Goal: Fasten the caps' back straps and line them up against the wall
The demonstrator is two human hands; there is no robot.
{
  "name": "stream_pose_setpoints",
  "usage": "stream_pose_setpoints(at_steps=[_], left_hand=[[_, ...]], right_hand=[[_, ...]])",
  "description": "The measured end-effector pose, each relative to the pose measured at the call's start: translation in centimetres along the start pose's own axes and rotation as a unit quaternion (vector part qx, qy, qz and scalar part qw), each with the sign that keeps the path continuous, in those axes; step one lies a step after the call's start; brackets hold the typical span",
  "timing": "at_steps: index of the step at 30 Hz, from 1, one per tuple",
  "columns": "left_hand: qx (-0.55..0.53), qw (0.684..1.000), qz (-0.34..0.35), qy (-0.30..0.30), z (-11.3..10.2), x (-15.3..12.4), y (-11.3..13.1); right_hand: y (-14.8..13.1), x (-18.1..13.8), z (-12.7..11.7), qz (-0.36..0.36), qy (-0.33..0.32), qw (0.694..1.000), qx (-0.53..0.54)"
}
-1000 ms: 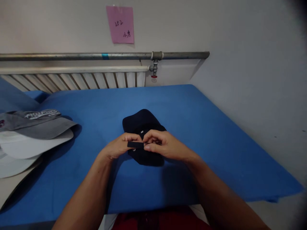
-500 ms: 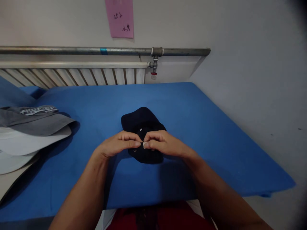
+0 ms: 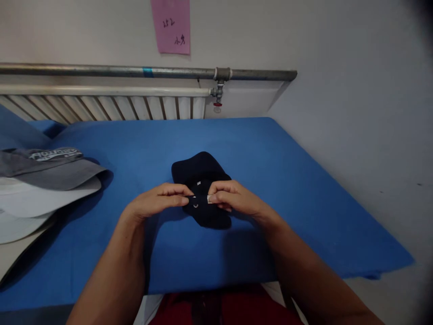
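A dark navy baseball cap (image 3: 203,164) lies on the blue-covered table in front of me, its brim toward the wall and its back strap toward me. My left hand (image 3: 157,200) pinches the left part of the strap between thumb and fingers. A small silvery ring or buckle (image 3: 195,204) shows just beside those fingertips. My right hand (image 3: 237,198) is closed on the other side of the strap, thumb against a small pale metal piece (image 3: 209,199). Dark strap runs between the two hands. The fingers hide part of the strap ends.
Stacked caps, a grey one (image 3: 61,169) over white and cream ones (image 3: 61,196), lie at the left on the blue table cover (image 3: 287,180). A white radiator (image 3: 128,106), a metal pipe (image 3: 111,71) and a red-handled valve (image 3: 218,104) run along the wall behind.
My hands have drawn apart along the strap, left hand leftward and right hand slightly rightward. More of the strap and the silvery ring now shows between them. The cap has barely shifted.
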State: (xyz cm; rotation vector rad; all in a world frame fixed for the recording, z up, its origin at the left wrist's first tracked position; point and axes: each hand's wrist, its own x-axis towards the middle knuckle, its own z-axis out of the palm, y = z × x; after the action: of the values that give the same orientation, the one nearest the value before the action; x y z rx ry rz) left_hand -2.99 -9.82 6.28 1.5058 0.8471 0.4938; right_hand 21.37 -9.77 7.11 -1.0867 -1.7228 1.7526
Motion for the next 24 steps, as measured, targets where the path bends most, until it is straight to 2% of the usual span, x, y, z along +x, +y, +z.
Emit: stream_pose_setpoints(at_steps=[3,5,8,10,14,19,21,24], left_hand=[[0.0,1.0,0.007,-0.014,0.1,0.1,0.0],[-0.004,1.0,0.013,-0.014,0.4,0.3,0.3],[-0.016,0.999,-0.001,-0.028,1.0,0.9,0.5],[-0.012,0.999,-0.013,-0.035,1.2,1.3,0.4],[0.0,0.998,-0.034,-0.052,1.3,2.1,-0.2],[-0.027,0.988,-0.061,-0.139,1.3,3.1,-0.7],[-0.037,0.988,-0.063,-0.138,1.3,3.4,-0.7],[-0.044,0.992,-0.067,-0.102,1.3,3.5,-0.6]], right_hand=[[0.1,0.0,-0.2,-0.01,0.019,0.999,-0.024],[-0.1,-0.1,-0.1,-0.057,0.051,0.994,-0.082],[-0.6,-0.5,0.6,-0.167,0.093,0.958,-0.216],[-0.8,-0.7,1.1,-0.2,0.084,0.933,-0.288],[-0.6,-0.8,1.3,-0.199,0.047,0.927,-0.315],[0.3,-0.5,0.6,-0.19,0.024,0.935,-0.298],[0.5,-0.4,0.5,-0.202,0.011,0.931,-0.303],[0.6,-0.3,0.6,-0.22,0.009,0.922,-0.319]])
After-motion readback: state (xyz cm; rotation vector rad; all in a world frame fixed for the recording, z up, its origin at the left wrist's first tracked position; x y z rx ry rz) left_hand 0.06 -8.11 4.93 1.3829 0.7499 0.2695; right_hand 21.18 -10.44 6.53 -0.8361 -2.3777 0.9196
